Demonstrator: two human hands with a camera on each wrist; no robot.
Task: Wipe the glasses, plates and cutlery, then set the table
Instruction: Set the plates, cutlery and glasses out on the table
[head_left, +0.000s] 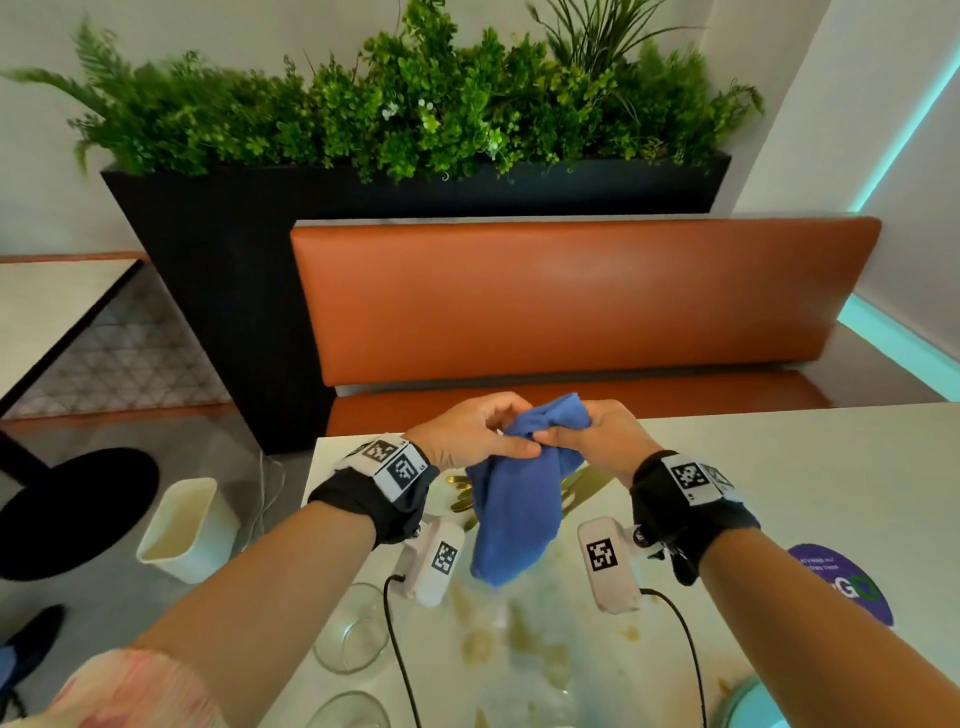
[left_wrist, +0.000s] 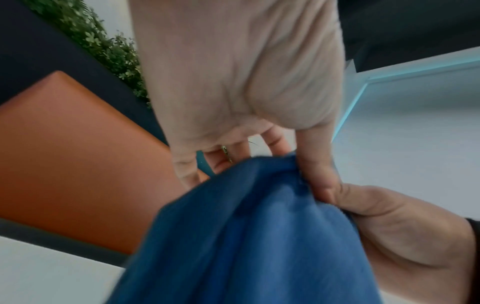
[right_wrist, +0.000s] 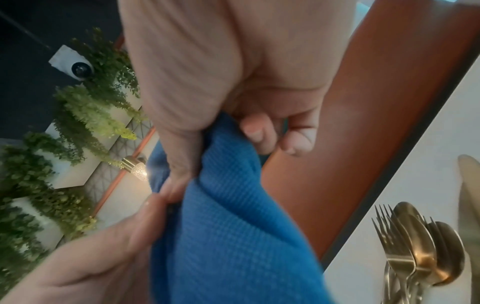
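Observation:
Both my hands hold a bunched blue cloth (head_left: 514, 514) up over the white table (head_left: 779, 467), and its lower end hangs toward the tabletop. My left hand (head_left: 493, 434) pinches the cloth's top from the left, and my right hand (head_left: 571, 434) grips it from the right, thumbs nearly touching. The left wrist view shows the cloth (left_wrist: 246, 236) under my left hand (left_wrist: 259, 156). Gold forks and spoons (right_wrist: 415, 246) lie in a pile on the table below the cloth, partly hidden by it in the head view. Two clear glasses (head_left: 353, 629) stand near the left edge.
An orange bench (head_left: 571, 296) runs behind the table, with a black planter (head_left: 218, 270) of greenery beyond it. A white bin (head_left: 187, 530) stands on the floor at the left. Brownish smears (head_left: 519, 639) mark the near tabletop. A purple sticker (head_left: 841, 582) sits at right.

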